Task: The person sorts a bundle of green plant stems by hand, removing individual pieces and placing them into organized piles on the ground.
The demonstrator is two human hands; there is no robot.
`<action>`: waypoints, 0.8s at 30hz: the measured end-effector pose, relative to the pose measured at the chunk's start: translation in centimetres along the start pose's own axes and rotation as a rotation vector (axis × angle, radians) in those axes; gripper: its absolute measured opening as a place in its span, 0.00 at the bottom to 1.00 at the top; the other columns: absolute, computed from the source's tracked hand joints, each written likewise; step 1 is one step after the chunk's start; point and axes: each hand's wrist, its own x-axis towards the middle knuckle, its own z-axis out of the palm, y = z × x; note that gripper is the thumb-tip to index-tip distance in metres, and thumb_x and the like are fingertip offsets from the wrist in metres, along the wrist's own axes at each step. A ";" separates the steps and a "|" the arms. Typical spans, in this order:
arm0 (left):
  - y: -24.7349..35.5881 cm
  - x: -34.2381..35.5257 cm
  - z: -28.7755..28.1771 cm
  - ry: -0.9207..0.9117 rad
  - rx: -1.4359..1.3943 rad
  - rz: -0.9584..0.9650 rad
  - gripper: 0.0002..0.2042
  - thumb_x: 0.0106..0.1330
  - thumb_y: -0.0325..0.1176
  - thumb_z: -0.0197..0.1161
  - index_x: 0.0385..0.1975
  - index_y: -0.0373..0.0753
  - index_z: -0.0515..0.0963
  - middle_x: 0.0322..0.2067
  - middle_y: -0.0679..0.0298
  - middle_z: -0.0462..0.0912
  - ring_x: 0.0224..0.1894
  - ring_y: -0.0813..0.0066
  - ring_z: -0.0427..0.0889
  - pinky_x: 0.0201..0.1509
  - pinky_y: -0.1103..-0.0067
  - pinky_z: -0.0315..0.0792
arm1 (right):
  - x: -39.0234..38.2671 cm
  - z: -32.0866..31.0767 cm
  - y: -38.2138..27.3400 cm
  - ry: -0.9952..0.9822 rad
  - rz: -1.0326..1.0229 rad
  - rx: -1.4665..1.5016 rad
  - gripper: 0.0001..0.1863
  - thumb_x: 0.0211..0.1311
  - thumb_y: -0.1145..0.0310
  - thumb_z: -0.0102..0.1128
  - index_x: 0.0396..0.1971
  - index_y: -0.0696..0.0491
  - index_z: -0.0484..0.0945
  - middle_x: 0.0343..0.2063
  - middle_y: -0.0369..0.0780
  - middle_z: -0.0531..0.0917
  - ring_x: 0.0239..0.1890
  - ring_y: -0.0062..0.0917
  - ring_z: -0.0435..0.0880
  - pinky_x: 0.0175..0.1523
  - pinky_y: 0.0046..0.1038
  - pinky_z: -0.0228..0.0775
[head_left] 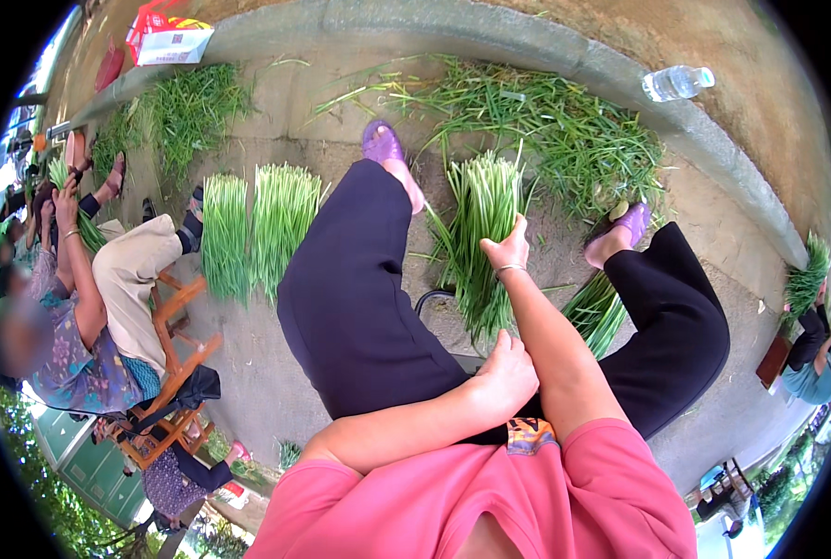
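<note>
My right hand [508, 244], with a thin bracelet at the wrist, grips an upright bundle of long green stalks [479, 191] with pale tops between my knees. My left hand [507, 371] is closed near the bundle's lower end, beside my right forearm; what its fingers hold is hidden. More stalks [590, 307] lie next to my right leg. My purple sandals [382, 142] are planted on either side of the bundle.
Two trimmed bundles [280, 224] stand left of my leg. Leaf piles [564, 140] lie along the curb [564, 42]. A water bottle [674, 84] and a bag [173, 47] are at the top. People [89, 335] on wooden chairs are at left, another person [807, 373] at far right.
</note>
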 end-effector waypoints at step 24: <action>-0.2 0.6 -0.1 0.202 -0.029 -0.135 0.13 0.51 0.32 0.51 0.33 0.33 0.76 0.31 0.57 0.73 0.39 0.63 0.68 0.54 0.65 0.59 | 5.4 0.6 -0.9 -0.015 0.196 -0.176 0.40 0.38 0.62 0.65 0.53 0.53 0.53 0.46 0.51 0.71 0.48 0.42 0.71 0.51 0.36 0.65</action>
